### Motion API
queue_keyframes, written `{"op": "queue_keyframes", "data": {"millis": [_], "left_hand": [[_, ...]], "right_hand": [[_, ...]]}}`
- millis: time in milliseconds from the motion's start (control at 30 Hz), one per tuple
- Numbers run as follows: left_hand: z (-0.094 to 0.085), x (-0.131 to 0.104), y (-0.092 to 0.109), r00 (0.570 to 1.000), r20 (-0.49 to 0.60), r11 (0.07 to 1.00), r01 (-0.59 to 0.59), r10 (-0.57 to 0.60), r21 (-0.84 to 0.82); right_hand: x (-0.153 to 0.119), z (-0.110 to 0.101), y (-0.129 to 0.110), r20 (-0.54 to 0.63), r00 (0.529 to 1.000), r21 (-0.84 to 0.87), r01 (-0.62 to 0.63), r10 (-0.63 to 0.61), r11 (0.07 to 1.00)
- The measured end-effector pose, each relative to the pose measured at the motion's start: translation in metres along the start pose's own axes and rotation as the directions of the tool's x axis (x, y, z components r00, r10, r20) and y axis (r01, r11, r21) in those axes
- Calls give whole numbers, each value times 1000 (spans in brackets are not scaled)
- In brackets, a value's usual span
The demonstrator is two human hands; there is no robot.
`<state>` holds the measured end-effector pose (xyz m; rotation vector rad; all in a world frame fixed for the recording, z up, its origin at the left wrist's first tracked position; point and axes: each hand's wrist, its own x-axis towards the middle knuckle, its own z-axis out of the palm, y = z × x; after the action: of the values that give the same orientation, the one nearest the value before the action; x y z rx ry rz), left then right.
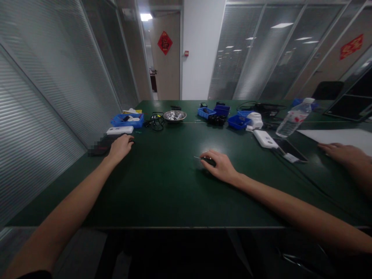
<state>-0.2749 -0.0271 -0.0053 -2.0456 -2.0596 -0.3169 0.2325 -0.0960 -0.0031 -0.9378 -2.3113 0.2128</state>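
On the left, my left hand (119,147) grips the right end of a dark flat case (101,145); fingers and thumb close around its edge. Part of that case is pixelated, so its kind is unclear. Near the middle of the green table, my right hand (221,166) is closed in a pinch with curled fingers. A thin, light pin-like piece (197,157) sticks out leftward from between thumb and forefinger. Just behind my left hand lies a white flat device (120,130), with a blue tray (127,122) of small items beyond it.
Farther back stand a metal bowl (174,116) with small pieces, black cables (155,122) and several blue bins (238,122). To the right are a white power bank (264,138), a phone (290,149), a water bottle (295,118) and another person's hand (344,153) beside white paper (343,137).
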Motion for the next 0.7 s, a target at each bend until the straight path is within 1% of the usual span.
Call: {"op": "queue_keyframes", "data": {"millis": [100,367,700], "left_hand": [[0,0,-2,1000,-18,1000,1,-1,-2],[-3,0,-2,998,-39,999,-41,42,17],[-10,1,7,999,28,995,-48,46,82]], "right_hand": [[0,-1,-1,8,1000,7,4,-4,1000],[0,-2,-3,11,1000,6,12,-12,1000],[0,-3,-4,37,999,17,5,-6,1000]]}}
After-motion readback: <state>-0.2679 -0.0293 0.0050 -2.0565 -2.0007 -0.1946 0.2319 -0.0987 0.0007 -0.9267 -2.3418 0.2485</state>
